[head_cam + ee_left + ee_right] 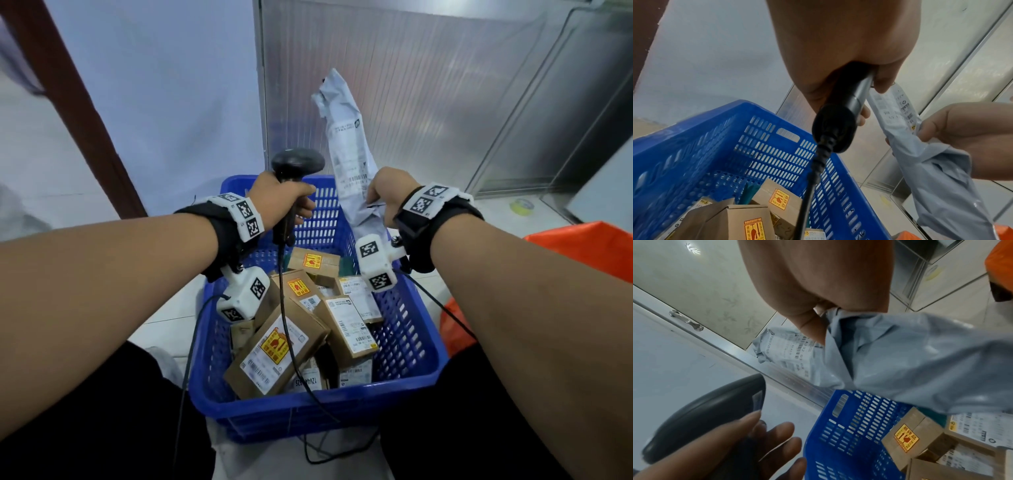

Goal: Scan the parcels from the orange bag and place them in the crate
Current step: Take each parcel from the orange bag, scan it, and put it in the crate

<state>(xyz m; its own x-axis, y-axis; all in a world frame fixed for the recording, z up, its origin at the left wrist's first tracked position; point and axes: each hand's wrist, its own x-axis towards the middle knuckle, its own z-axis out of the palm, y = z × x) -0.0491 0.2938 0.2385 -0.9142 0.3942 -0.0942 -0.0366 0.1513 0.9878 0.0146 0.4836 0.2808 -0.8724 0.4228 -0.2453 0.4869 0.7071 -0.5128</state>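
Observation:
My left hand [286, 200] grips the handle of a black barcode scanner [297, 164], held upright above the far rim of the blue crate [421, 346]; its cable hangs down over the crate. In the left wrist view the scanner handle [846, 104] runs out of my left hand [849, 61]. My right hand [388, 192] holds a long grey poly mailer parcel [346, 137] near its lower end, standing upright with its white label facing the scanner. The right wrist view shows my right hand [813, 308] pinching the crumpled grey mailer [910, 356]. The scanner head [701, 412] sits at lower left there.
The crate holds several brown cardboard boxes [281, 353] with labels and yellow fragile stickers. The orange bag [589, 246] lies on the floor to the right. A metal-framed panel [428, 85] stands behind the crate, and a yellow tape roll [521, 206] lies on the floor.

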